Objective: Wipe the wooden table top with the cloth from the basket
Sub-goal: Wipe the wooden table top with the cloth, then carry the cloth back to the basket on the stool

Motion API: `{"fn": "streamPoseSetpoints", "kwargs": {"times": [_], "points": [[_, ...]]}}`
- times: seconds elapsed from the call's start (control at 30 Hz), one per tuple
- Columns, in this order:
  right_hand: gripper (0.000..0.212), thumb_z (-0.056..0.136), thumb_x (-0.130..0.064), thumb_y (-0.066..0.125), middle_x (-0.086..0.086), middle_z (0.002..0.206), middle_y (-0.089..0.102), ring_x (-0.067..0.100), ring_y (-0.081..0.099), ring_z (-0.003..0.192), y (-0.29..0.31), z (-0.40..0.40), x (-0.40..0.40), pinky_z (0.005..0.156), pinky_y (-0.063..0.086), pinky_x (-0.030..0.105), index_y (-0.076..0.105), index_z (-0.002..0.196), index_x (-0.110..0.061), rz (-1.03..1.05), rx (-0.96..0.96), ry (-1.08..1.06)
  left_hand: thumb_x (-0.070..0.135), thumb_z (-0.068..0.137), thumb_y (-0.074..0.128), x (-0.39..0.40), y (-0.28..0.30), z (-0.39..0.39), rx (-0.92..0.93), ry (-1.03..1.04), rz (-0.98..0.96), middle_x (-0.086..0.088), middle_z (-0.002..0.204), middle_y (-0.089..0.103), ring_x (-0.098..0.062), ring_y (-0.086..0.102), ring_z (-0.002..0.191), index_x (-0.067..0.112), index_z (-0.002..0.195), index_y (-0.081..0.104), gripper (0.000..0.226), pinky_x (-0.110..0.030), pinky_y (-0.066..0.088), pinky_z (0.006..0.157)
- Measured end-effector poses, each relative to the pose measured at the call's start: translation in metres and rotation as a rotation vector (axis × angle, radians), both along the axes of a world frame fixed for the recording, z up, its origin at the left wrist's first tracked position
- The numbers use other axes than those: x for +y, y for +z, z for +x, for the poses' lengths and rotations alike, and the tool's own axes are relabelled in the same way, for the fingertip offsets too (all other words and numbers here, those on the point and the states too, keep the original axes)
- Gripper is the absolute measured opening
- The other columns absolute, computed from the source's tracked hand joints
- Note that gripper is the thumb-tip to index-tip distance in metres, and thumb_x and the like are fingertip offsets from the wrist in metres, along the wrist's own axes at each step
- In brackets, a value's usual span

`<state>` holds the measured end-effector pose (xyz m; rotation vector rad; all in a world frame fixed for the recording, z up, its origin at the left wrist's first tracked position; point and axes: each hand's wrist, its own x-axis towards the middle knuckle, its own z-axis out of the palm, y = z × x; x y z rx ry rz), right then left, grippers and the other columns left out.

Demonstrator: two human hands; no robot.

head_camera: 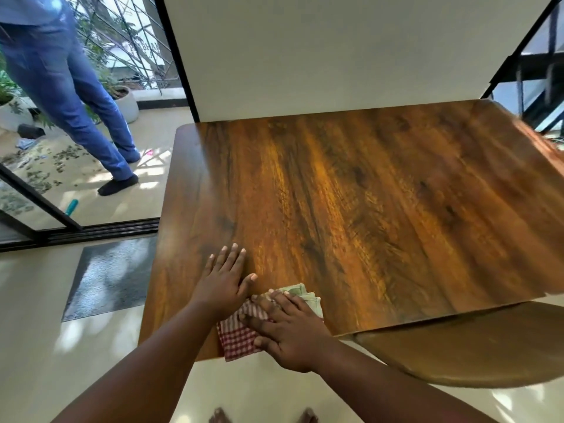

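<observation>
The wooden table top point(351, 193) fills the middle of the view, glossy with dark grain. A folded cloth point(236, 337), red-and-white checked with a pale green part, lies at the table's near edge. My right hand point(288, 331) presses flat on the cloth, fingers spread and pointing left. My left hand point(225, 279) rests flat on the bare wood just left of and beyond the cloth, fingers together, holding nothing. No basket is in view.
A white wall panel point(335, 56) stands behind the table's far edge. A wooden chair seat point(457, 346) sits under the near right corner. A person in blue jeans point(70, 87) stands on the balcony at left, past a sliding door track point(91, 230) and a grey mat point(110, 276).
</observation>
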<state>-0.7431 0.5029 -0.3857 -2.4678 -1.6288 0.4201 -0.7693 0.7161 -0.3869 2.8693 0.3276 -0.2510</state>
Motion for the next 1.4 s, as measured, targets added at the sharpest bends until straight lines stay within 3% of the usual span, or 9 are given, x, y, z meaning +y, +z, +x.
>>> {"fn": "streamPoseSetpoints", "kwargs": {"times": [0.13, 0.23, 0.47, 0.63, 0.77, 0.87, 1.03, 1.23, 1.4], "points": [[0.069, 0.085, -0.081, 0.013, -0.008, 0.158, -0.010, 0.023, -0.014, 0.144, -0.001, 0.008, -0.026, 0.105, -0.028, 0.041, -0.013, 0.143, -0.054, -0.012, -0.021, -0.043, 0.073, 0.081, -0.008, -0.024, -0.004, 0.008, -0.007, -0.024, 0.001, 0.007, 0.151, -0.023, -0.012, -0.033, 0.136, 0.024, 0.149, -0.010, 0.083, -0.032, -0.023, 0.109], [0.079, 0.082, -0.082, 0.023, -0.009, 0.155, -0.020, 0.027, -0.020, 0.143, -0.003, 0.012, -0.044, 0.106, -0.023, 0.052, -0.019, 0.142, -0.053, -0.063, -0.057, -0.099, 0.074, 0.080, -0.010, -0.040, -0.002, 0.007, -0.010, -0.027, 0.000, 0.007, 0.152, -0.023, -0.013, -0.032, 0.137, 0.024, 0.149, -0.010, 0.085, -0.034, -0.020, 0.111], [0.106, 0.084, -0.033, 0.060, -0.003, 0.155, -0.027, 0.033, -0.028, 0.138, -0.005, 0.007, -0.064, 0.094, -0.032, 0.056, -0.030, 0.137, -0.052, -0.161, -0.107, -0.225, 0.067, 0.083, -0.007, -0.072, 0.008, -0.021, 0.006, -0.019, 0.048, 0.002, 0.153, -0.020, -0.016, -0.026, 0.139, 0.021, 0.150, -0.008, 0.081, -0.036, -0.017, 0.113], [0.080, 0.095, -0.019, 0.041, 0.000, 0.159, -0.016, 0.037, -0.021, 0.141, -0.002, -0.002, -0.062, 0.104, -0.020, 0.058, -0.014, 0.144, -0.048, -0.225, -0.127, -0.277, 0.063, 0.090, -0.001, -0.085, 0.008, -0.059, -0.009, -0.102, 0.139, 0.002, 0.151, -0.020, -0.016, -0.027, 0.138, 0.021, 0.149, -0.008, 0.073, -0.036, -0.018, 0.113], [0.073, 0.097, -0.012, 0.034, 0.002, 0.159, -0.014, 0.039, -0.018, 0.141, 0.004, -0.019, -0.065, 0.106, -0.015, 0.060, -0.007, 0.147, -0.046, -0.269, -0.124, -0.276, 0.066, 0.090, 0.002, -0.104, 0.007, -0.098, -0.044, -0.123, 0.119, 0.004, 0.151, -0.019, -0.018, -0.024, 0.140, 0.020, 0.150, -0.006, 0.076, -0.034, -0.020, 0.111], [0.070, 0.099, -0.012, 0.034, 0.002, 0.159, -0.014, 0.039, -0.014, 0.142, 0.015, -0.039, -0.071, 0.109, -0.009, 0.060, -0.004, 0.148, -0.044, -0.349, -0.110, -0.236, 0.069, 0.087, 0.000, -0.119, 0.007, -0.136, -0.029, -0.131, 0.129, 0.002, 0.153, -0.017, -0.021, -0.019, 0.144, 0.021, 0.150, -0.007, 0.080, -0.038, -0.016, 0.114], [0.074, 0.096, -0.008, 0.042, 0.002, 0.160, -0.009, 0.044, -0.006, 0.142, 0.036, -0.090, -0.094, 0.111, 0.011, 0.060, 0.005, 0.149, -0.045, -0.452, 0.018, -0.204, 0.067, 0.091, 0.020, -0.150, 0.002, -0.197, 0.044, -0.130, 0.147, -0.003, 0.157, -0.016, -0.024, -0.019, 0.144, 0.021, 0.149, -0.013, 0.081, -0.041, -0.018, 0.113], [0.071, 0.094, 0.000, 0.044, 0.014, 0.156, 0.021, 0.035, 0.028, 0.137, 0.050, -0.155, -0.141, 0.102, 0.034, 0.044, 0.013, 0.153, -0.023, -0.845, 0.133, -0.006, 0.069, 0.089, 0.028, -0.191, -0.006, -0.218, 0.170, -0.169, 0.153, -0.005, 0.160, -0.012, -0.025, -0.016, 0.145, 0.019, 0.150, -0.011, 0.088, -0.043, -0.015, 0.112], [0.046, 0.094, -0.007, 0.051, 0.018, 0.140, 0.046, 0.034, 0.047, 0.123, 0.047, -0.175, -0.192, 0.093, 0.044, 0.042, 0.042, 0.139, 0.001, -0.984, 0.228, -0.023, 0.071, 0.086, 0.032, -0.231, -0.001, -0.209, 0.223, -0.286, 0.112, -0.008, 0.160, -0.008, -0.025, -0.011, 0.146, 0.016, 0.150, -0.008, 0.093, -0.041, -0.007, 0.116]]}}
